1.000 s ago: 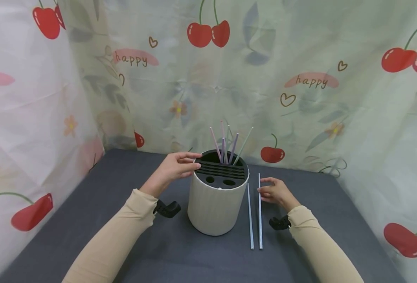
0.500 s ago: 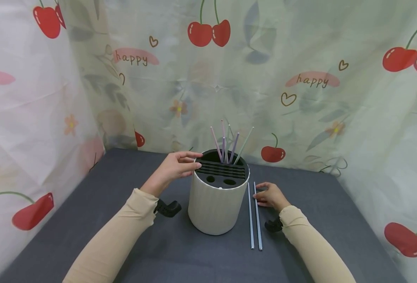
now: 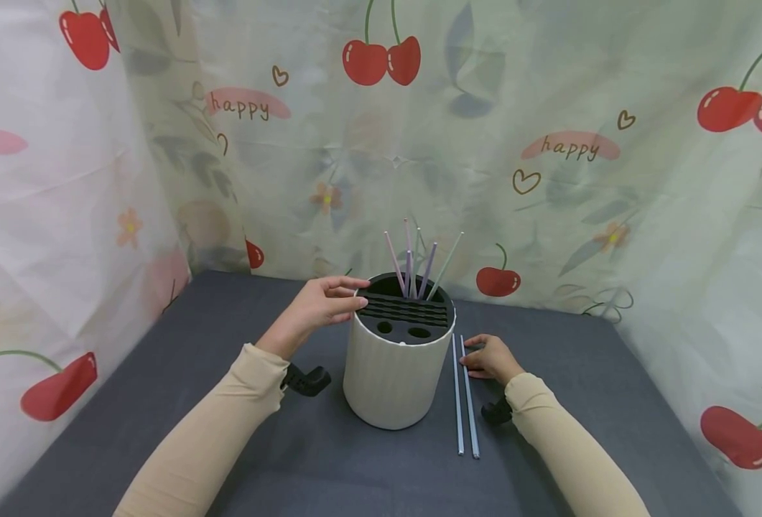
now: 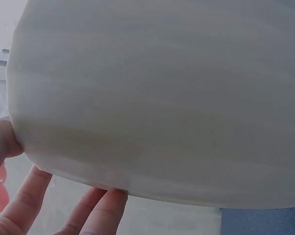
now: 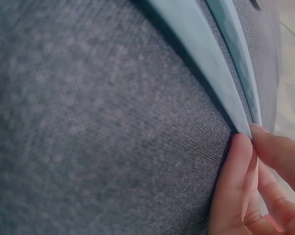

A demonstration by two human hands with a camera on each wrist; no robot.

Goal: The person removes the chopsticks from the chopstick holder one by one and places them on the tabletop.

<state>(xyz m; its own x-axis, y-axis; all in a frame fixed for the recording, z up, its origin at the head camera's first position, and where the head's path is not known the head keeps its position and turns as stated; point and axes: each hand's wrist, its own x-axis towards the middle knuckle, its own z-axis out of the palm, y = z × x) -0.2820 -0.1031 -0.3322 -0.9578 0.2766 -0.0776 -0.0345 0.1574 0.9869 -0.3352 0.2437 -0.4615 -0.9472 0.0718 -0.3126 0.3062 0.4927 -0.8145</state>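
Observation:
A cream round utensil holder (image 3: 390,388) with a black slotted top (image 3: 406,316) stands upright mid-table. Several pink, purple and green chopsticks (image 3: 427,271) lean in its rear opening. My left hand (image 3: 312,312) grips the holder's left rim; in the left wrist view its fingertips (image 4: 113,198) are partly hidden past the edge. Right of the holder, two light-blue chopsticks lie side by side. With thumb and finger, my right hand (image 3: 490,359) pinches the far, thin end of the right-hand chopstick (image 3: 470,409); the left-hand chopstick (image 3: 457,402) lies close beside it.
A dark grey cloth (image 3: 329,474) covers the table. Patterned curtains (image 3: 387,158) with cherries and flowers enclose the back and both sides. A black wrist camera (image 3: 306,380) hangs below my left wrist, another below the right.
My right hand has moved left and down, bringing the far end of the pinched chopstick closer to the other one. The left hand and the utensil holder stay in place.

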